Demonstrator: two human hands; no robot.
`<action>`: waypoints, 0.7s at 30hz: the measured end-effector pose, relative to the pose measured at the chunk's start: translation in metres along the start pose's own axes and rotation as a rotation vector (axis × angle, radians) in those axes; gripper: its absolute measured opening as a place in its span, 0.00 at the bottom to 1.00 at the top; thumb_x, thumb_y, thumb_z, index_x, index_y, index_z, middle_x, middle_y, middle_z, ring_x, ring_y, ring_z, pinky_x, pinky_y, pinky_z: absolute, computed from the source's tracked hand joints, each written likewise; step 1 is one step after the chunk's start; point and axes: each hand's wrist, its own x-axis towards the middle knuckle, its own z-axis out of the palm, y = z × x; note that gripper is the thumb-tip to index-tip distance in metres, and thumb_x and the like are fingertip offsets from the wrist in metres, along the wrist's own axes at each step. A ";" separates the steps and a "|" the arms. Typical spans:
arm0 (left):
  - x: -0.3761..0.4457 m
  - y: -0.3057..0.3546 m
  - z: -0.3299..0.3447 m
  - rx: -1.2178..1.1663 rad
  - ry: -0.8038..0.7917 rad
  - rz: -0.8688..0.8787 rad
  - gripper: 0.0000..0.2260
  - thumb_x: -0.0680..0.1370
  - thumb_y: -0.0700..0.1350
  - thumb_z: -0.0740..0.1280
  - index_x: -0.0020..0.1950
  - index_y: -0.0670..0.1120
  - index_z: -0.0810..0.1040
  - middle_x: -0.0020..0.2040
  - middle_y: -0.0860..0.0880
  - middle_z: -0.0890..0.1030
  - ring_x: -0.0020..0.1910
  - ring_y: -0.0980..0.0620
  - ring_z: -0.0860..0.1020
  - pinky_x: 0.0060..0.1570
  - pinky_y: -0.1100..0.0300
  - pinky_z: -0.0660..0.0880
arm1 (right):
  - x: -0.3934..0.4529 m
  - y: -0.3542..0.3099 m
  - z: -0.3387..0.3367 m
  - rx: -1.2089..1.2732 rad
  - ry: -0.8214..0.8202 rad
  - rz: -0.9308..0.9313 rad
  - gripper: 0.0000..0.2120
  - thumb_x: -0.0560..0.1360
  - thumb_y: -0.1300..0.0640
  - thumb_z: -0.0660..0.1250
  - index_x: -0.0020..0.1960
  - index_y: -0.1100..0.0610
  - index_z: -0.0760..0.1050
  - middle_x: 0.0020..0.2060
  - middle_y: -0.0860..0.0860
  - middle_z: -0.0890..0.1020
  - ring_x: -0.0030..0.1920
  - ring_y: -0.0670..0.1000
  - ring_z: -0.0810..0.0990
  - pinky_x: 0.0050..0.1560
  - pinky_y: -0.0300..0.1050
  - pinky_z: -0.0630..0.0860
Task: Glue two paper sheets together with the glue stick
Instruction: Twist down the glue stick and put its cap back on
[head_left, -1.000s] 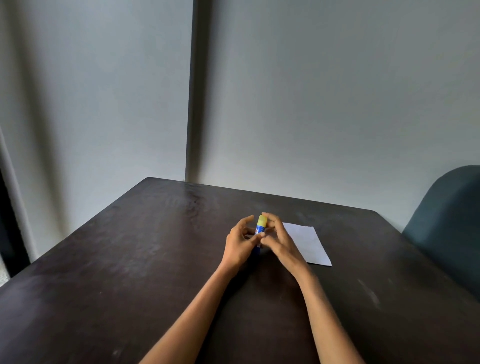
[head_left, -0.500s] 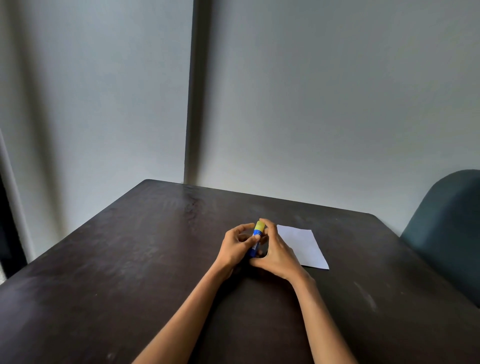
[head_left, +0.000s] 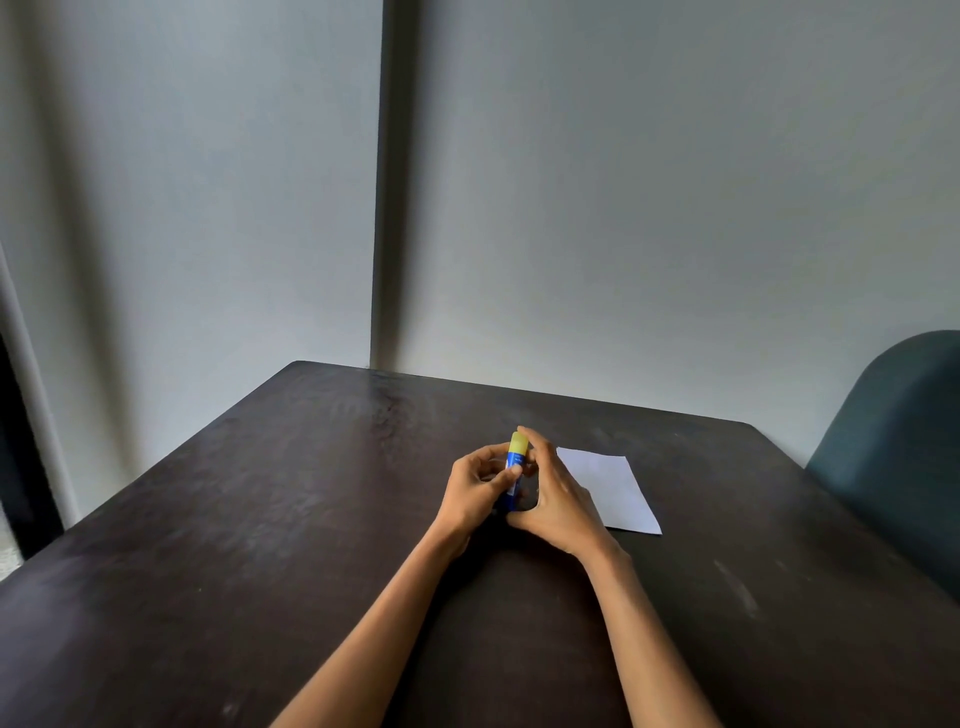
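Glue stick (head_left: 517, 470): gripped upright by left hand (head_left: 475, 491); right hand (head_left: 558, 499) curled round its cap.
Paper (head_left: 610, 488): near edge hidden behind right hand.

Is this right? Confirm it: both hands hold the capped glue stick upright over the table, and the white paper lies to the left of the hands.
One detail is wrong. The head view shows the white paper lying to the right of the hands, partly behind the right hand. The rest stands: the left hand and right hand hold the capped glue stick upright over the table.

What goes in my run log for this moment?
left hand grips glue stick | right hand at yellow cap | paper untouched
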 end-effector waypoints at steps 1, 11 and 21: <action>0.000 -0.001 0.000 0.005 0.023 0.009 0.12 0.77 0.40 0.67 0.60 0.43 0.78 0.48 0.48 0.85 0.43 0.54 0.84 0.40 0.62 0.80 | 0.000 0.000 0.000 0.019 -0.015 0.001 0.48 0.64 0.51 0.74 0.69 0.32 0.43 0.69 0.44 0.66 0.63 0.48 0.73 0.53 0.41 0.72; 0.007 -0.003 -0.002 0.044 0.113 0.088 0.10 0.78 0.34 0.63 0.58 0.42 0.74 0.51 0.44 0.80 0.50 0.49 0.79 0.48 0.62 0.77 | 0.007 -0.007 0.015 0.294 0.169 0.086 0.22 0.74 0.59 0.68 0.66 0.49 0.69 0.46 0.42 0.82 0.45 0.35 0.80 0.43 0.24 0.73; 0.005 -0.001 0.000 -0.094 0.060 -0.008 0.15 0.83 0.49 0.52 0.58 0.45 0.76 0.53 0.43 0.79 0.53 0.48 0.77 0.53 0.57 0.73 | 0.007 -0.010 0.020 0.252 0.161 0.100 0.17 0.72 0.60 0.69 0.59 0.49 0.73 0.45 0.46 0.83 0.42 0.37 0.79 0.43 0.24 0.72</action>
